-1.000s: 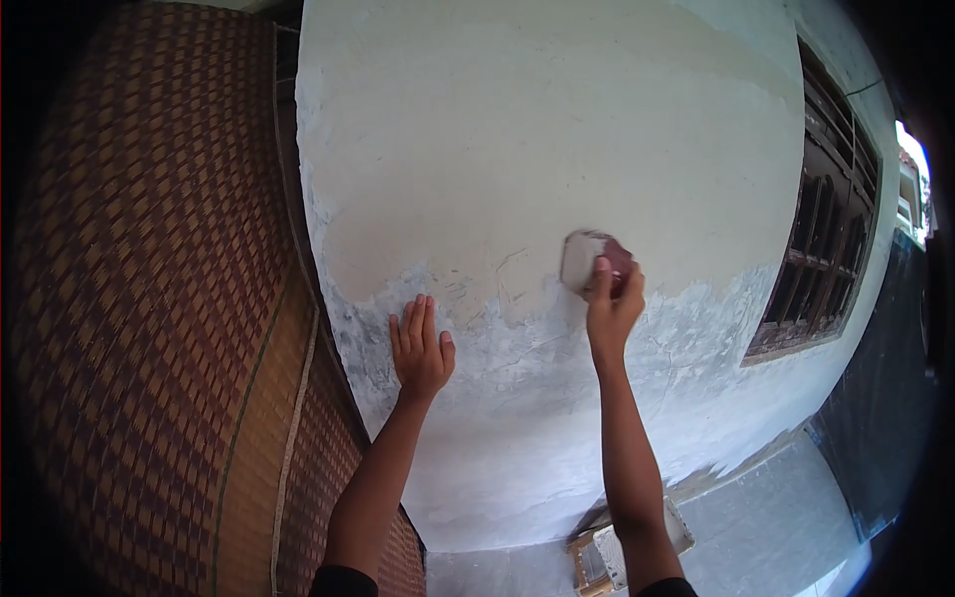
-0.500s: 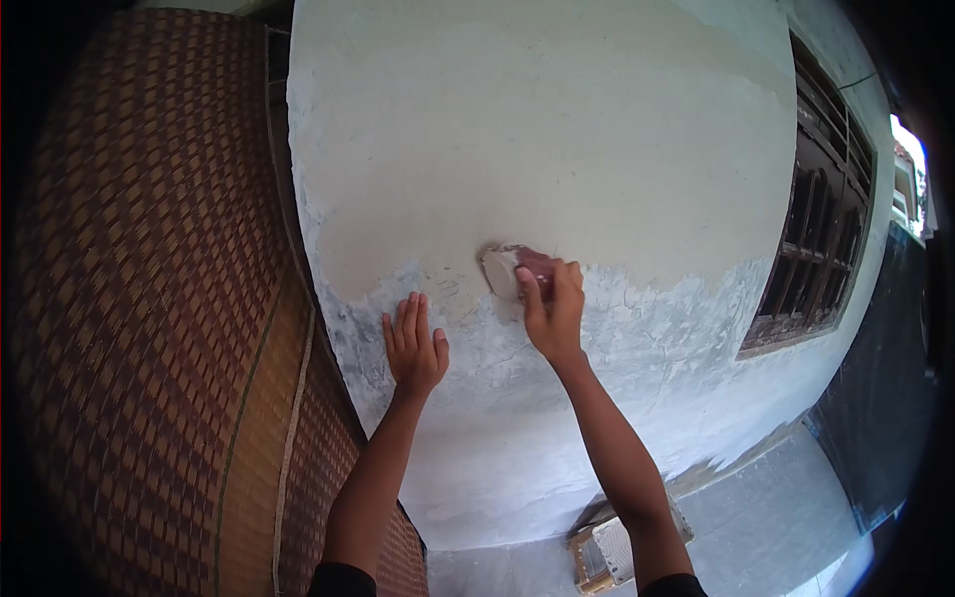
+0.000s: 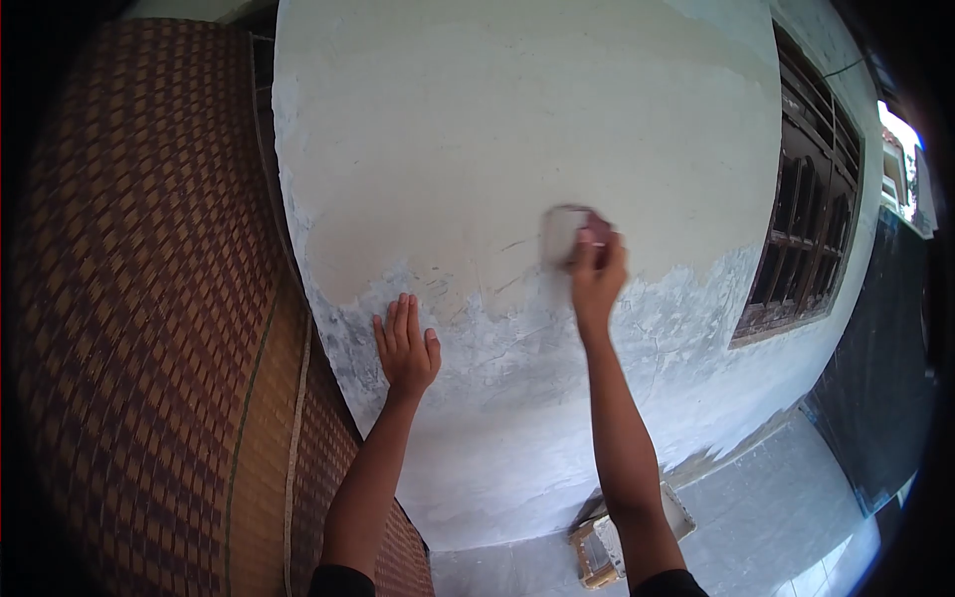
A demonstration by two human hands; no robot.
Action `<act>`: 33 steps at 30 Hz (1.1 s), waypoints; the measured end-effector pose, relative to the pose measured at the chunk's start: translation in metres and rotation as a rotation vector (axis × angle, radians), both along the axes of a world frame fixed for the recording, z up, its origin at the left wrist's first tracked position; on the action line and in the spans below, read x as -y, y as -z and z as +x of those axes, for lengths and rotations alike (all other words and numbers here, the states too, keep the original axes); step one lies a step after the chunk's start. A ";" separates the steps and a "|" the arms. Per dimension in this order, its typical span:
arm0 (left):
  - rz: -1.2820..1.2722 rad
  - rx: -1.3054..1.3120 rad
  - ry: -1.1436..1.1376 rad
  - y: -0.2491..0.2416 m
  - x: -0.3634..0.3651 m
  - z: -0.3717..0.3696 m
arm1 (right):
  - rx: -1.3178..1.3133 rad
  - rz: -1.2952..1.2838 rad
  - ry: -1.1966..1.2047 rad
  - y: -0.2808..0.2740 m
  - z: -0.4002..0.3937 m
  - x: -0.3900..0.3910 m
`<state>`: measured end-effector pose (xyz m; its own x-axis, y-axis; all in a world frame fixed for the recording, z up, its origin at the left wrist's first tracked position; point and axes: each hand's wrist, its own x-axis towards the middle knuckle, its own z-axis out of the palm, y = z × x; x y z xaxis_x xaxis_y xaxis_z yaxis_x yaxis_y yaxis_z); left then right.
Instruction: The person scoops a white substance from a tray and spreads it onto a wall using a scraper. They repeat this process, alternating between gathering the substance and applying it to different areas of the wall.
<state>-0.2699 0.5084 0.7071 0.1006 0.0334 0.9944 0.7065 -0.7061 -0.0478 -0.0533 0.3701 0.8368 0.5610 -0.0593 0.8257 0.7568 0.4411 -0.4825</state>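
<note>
In my right hand (image 3: 599, 284) is a piece of sandpaper (image 3: 563, 235), reddish-brown on one part and pale on the other, blurred by motion. Thumb and fingers close round its right side while it lies against the painted wall (image 3: 448, 149), just above the ragged border between the cream paint and the bare whitish-grey surface. Lower and to the left, my left hand (image 3: 405, 348) rests flat on the grey patch, fingers stretched upward and thumb apart, holding nothing. Short dark scuff marks show on the wall between the hands.
A woven brown mat (image 3: 149, 279) hangs along the left. To the right is a dark wooden window (image 3: 811, 199) with bars, and beyond it a dark panel (image 3: 875, 368). A small wooden-framed stool-like object (image 3: 597, 559) stands on the grey floor (image 3: 756, 507), partly behind my right forearm.
My right hand has moved up and to the right along the wall with the sandpaper. My left hand stays in place on the wall; the view has shifted slightly.
</note>
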 end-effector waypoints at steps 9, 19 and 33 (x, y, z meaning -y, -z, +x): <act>-0.005 -0.012 0.001 -0.001 0.003 -0.001 | 0.320 -0.207 0.054 0.012 -0.027 -0.006; -0.006 -0.042 0.023 0.001 0.001 -0.003 | 0.214 -0.157 0.139 0.009 -0.011 -0.002; -0.006 -0.032 0.011 0.000 0.001 -0.003 | -0.206 0.087 -0.129 -0.004 0.017 0.005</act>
<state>-0.2727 0.5071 0.7067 0.1330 0.0385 0.9904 0.6971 -0.7140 -0.0659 -0.0361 0.3647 0.8407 0.7241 -0.0424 0.6884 0.5815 0.5741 -0.5764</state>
